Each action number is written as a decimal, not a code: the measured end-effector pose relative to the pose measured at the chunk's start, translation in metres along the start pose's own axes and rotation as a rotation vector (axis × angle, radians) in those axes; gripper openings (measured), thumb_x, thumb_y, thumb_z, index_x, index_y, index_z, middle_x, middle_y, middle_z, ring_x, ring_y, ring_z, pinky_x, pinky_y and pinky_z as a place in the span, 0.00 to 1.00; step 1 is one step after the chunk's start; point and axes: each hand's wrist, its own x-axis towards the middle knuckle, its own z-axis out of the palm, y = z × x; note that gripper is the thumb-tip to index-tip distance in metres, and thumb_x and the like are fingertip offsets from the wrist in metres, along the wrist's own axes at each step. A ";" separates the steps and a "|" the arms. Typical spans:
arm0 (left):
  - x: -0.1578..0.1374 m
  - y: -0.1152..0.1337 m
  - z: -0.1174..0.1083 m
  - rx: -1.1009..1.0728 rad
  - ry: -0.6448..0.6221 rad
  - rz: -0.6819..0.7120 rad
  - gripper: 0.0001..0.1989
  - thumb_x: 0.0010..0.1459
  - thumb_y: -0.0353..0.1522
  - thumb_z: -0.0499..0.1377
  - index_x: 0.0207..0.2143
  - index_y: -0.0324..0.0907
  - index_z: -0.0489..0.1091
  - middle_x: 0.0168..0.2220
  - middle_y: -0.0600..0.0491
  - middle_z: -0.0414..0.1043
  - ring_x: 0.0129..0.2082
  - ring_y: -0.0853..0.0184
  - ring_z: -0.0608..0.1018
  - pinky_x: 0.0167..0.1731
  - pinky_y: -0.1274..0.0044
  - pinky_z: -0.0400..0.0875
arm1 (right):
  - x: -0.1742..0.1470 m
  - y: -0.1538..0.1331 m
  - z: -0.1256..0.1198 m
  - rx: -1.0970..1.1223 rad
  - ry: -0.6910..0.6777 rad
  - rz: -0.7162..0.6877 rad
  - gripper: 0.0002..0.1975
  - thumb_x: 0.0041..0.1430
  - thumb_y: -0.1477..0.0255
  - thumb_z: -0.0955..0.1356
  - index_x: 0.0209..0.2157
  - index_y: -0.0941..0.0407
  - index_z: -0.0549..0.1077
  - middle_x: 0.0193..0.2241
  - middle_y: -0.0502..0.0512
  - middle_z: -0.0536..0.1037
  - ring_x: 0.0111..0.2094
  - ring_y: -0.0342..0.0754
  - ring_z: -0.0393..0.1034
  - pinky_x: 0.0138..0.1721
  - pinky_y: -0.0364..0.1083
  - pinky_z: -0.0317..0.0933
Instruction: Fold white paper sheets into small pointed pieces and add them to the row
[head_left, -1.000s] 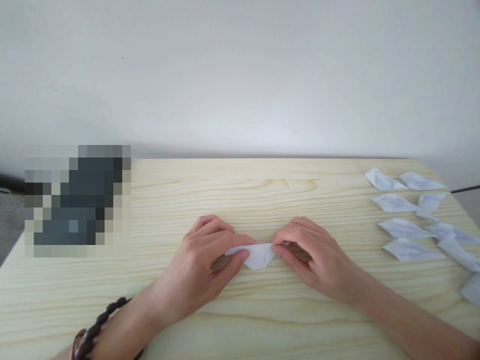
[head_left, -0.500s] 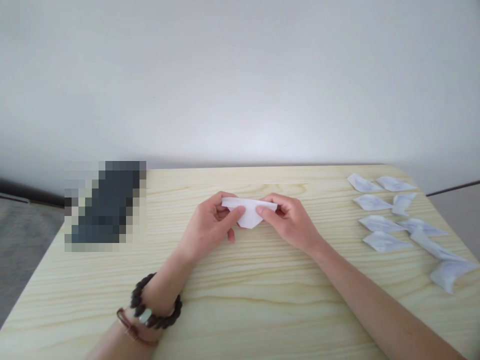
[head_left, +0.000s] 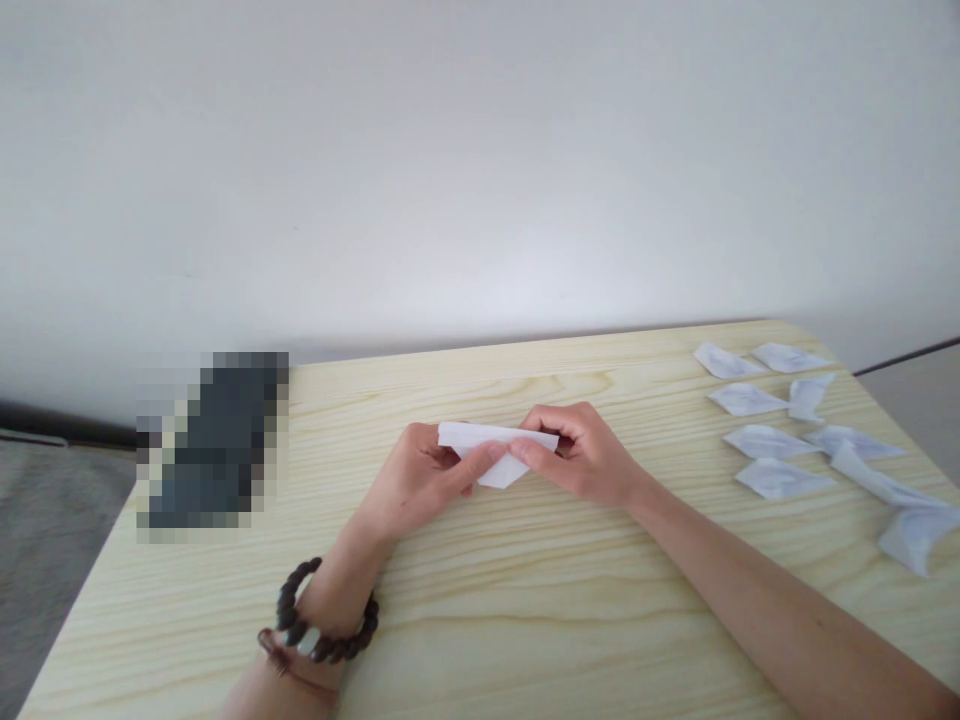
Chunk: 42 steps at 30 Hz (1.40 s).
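A small piece of folded white paper (head_left: 501,474) is held between my two hands above the middle of the table. It has a straight band along its upper edge and narrows toward the bottom. My left hand (head_left: 431,470) pinches its left side, thumb across the front and fingers behind. From the other side my right hand (head_left: 577,450) grips it the same way. Both thumb tips press near the paper's centre, almost touching. The fingers behind the paper are partly hidden. A dark beaded bracelet (head_left: 352,645) circles my left wrist.
Several folded white paper pieces (head_left: 784,478) lie in rows on the right side of the wooden table (head_left: 480,620). A dark, pixelated object (head_left: 225,440) rests at the table's left edge. Behind the table stands a pale wall (head_left: 480,170).
My thumbs have slid inward along the paper and now lie closer together. The view has tilted slightly, so the hands and paper appear a bit lower.
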 end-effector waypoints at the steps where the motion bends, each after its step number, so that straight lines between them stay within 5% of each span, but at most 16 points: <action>1: 0.000 0.001 0.000 0.011 0.001 0.001 0.18 0.55 0.41 0.60 0.20 0.37 0.70 0.17 0.55 0.67 0.18 0.73 0.67 0.18 0.82 0.58 | 0.000 0.000 0.000 -0.012 -0.014 -0.005 0.15 0.58 0.64 0.66 0.21 0.58 0.66 0.16 0.44 0.60 0.18 0.36 0.50 0.18 0.39 0.43; 5: -0.001 0.003 -0.001 -0.017 -0.033 0.057 0.19 0.57 0.40 0.59 0.18 0.38 0.69 0.18 0.55 0.68 0.20 0.72 0.68 0.20 0.81 0.61 | -0.002 0.001 0.000 -0.056 -0.097 -0.019 0.20 0.58 0.63 0.66 0.18 0.57 0.60 0.15 0.43 0.55 0.17 0.36 0.49 0.18 0.39 0.42; 9: -0.002 0.003 -0.004 -0.038 -0.125 0.098 0.21 0.60 0.41 0.56 0.19 0.38 0.72 0.20 0.52 0.72 0.22 0.70 0.71 0.23 0.80 0.64 | -0.003 0.001 -0.005 0.077 -0.172 -0.015 0.17 0.61 0.64 0.64 0.21 0.58 0.65 0.15 0.43 0.57 0.17 0.36 0.49 0.18 0.39 0.43; 16: -0.004 0.008 -0.008 -0.146 -0.312 -0.014 0.22 0.61 0.41 0.53 0.24 0.39 0.78 0.25 0.49 0.77 0.29 0.63 0.76 0.31 0.75 0.69 | -0.004 0.002 -0.014 0.338 -0.270 0.029 0.17 0.61 0.65 0.65 0.21 0.58 0.66 0.16 0.43 0.58 0.17 0.36 0.48 0.17 0.40 0.41; 27: -0.001 0.000 -0.004 0.047 -0.161 0.149 0.19 0.62 0.40 0.54 0.22 0.37 0.67 0.21 0.56 0.64 0.21 0.74 0.64 0.21 0.82 0.56 | -0.005 0.003 -0.010 0.083 -0.224 -0.054 0.20 0.61 0.66 0.65 0.17 0.57 0.59 0.16 0.43 0.54 0.18 0.36 0.46 0.19 0.40 0.41; 32: 0.000 0.004 -0.009 -0.041 -0.297 0.214 0.18 0.65 0.35 0.51 0.26 0.37 0.72 0.24 0.54 0.71 0.25 0.73 0.69 0.27 0.82 0.63 | -0.004 0.004 -0.013 0.200 -0.265 -0.004 0.20 0.62 0.63 0.64 0.19 0.57 0.61 0.16 0.43 0.57 0.17 0.35 0.48 0.17 0.39 0.42; 42: -0.002 0.005 -0.027 -0.091 -0.475 0.117 0.14 0.64 0.33 0.52 0.40 0.39 0.76 0.37 0.50 0.78 0.37 0.65 0.76 0.42 0.75 0.70 | -0.005 0.005 -0.019 0.236 -0.319 0.033 0.22 0.64 0.61 0.62 0.19 0.58 0.65 0.14 0.44 0.59 0.15 0.36 0.50 0.16 0.39 0.42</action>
